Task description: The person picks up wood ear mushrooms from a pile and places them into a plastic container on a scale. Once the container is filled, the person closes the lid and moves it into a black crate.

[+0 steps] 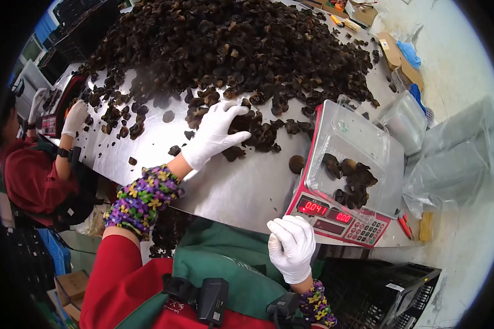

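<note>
My left hand (217,134), in a white glove, reaches over the metal table with thumb and fingers spread, touching loose dark wood ear mushrooms (263,134) at the near edge of a big heap. My right hand (292,247), gloved the same way, hovers in front of the table edge by the scale, its fingers curled in with nothing visible in them. Beside it stands a red digital scale (340,219) with lit red digits reading 0.041. On the scale's clear-covered pan (384,145) lies a small clump of wood ear mushrooms (359,178).
A large heap of wood ears (225,44) covers the far table (219,189). Clear plastic containers (406,123) and a plastic bag (455,153) are at right. Red-handled scissors (405,226) lie near the scale. A black crate (389,296) sits below. A co-worker (38,170) works at left.
</note>
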Demonstrator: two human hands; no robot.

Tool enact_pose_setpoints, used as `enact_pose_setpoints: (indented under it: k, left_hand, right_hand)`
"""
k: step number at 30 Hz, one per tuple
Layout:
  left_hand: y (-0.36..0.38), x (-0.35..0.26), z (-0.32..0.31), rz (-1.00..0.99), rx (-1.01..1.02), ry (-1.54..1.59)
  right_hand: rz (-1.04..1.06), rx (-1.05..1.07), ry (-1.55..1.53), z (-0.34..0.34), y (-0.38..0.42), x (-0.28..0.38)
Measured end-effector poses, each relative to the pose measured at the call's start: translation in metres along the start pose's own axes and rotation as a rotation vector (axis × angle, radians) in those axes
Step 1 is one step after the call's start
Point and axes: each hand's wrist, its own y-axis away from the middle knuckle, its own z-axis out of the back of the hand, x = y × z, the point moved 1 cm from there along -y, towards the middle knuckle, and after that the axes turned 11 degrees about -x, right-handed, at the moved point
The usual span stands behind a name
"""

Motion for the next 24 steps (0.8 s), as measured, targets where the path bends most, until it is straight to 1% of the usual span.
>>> enact_pose_setpoints:
  k: [2,4,6,7,8,10,11,12,14,15,17,18,21,24]
  left_hand:
    - [-0.007,-0.004,-0.019,0.001,0.041,-0.063]
    - [-0.009,-0.010,-0.034,-0.050,0.144,-0.148]
    - [-0.006,-0.016,-0.043,-0.178,0.162,-0.199]
    - [-0.006,-0.017,-0.044,-0.168,0.168,-0.097]
    - [-0.003,-0.018,-0.042,-0.167,0.170,-0.097]
    - [0.009,-0.034,-0.025,-0.162,0.292,-0.033]
    - [0.018,-0.049,-0.011,-0.216,0.195,-0.035]
    - [0.026,-0.060,0.004,-0.240,0.157,-0.053]
    - [0.049,-0.070,0.024,-0.203,0.094,-0.116]
    - [0.059,-0.067,0.028,-0.195,0.100,-0.119]
    - [0.076,-0.056,0.033,-0.172,-0.025,-0.068]
    - [0.081,-0.051,0.034,-0.116,-0.099,-0.047]
    - [0.070,-0.042,0.037,0.035,-0.248,0.061]
    - [0.040,-0.066,0.042,0.033,-0.265,0.172]
  right_hand:
    - [-0.005,0.002,0.002,-0.003,0.002,0.000]
    - [-0.018,0.003,-0.015,-0.006,0.005,-0.002]
    - [-0.033,0.007,-0.020,-0.007,0.007,-0.002]
    - [-0.040,0.006,-0.020,-0.008,0.009,-0.002]
    - [-0.045,0.005,-0.022,-0.008,0.011,-0.003]
    - [-0.056,0.007,-0.027,-0.008,0.012,-0.003]
    - [-0.064,0.009,-0.032,-0.009,0.013,-0.004]
    - [-0.067,0.011,-0.035,-0.009,0.013,-0.004]
    - [-0.067,0.016,-0.050,-0.011,0.014,-0.005]
    - [-0.071,0.023,-0.056,-0.013,0.015,-0.005]
    - [-0.060,0.060,-0.089,-0.018,0.016,-0.005]
    - [-0.057,0.066,-0.095,-0.020,0.015,-0.005]
    - [-0.017,0.065,-0.102,-0.022,0.008,-0.002]
    - [0.000,0.025,-0.069,-0.018,0.000,0.003]
